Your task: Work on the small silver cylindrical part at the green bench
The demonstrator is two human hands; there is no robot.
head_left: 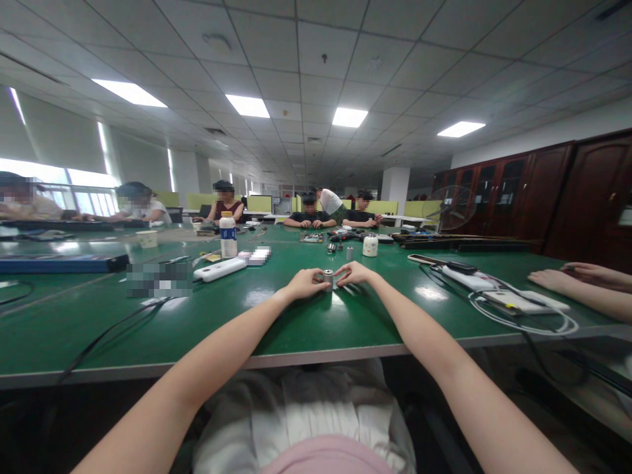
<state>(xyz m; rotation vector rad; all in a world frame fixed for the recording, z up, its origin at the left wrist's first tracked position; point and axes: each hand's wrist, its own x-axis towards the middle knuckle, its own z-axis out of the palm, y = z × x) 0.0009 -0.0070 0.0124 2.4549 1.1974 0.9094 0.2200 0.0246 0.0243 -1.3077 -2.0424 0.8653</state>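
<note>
A small silver metal cylinder (328, 278) stands upright on the green table (306, 326), straight ahead of me. My left hand (306, 284) is curled against its left side, fingers closed around it. My right hand (353, 272) pinches it from the right with the fingertips. Both arms reach out across the table's near edge.
A white bottle (228, 235), a white power strip (220, 269) and a small white jar (370, 245) lie farther back. Another white power strip with coiled cable (513, 297) is at the right, beside another person's hands (567, 276). Several people sit at the far side. Black cables (103, 336) trail at left.
</note>
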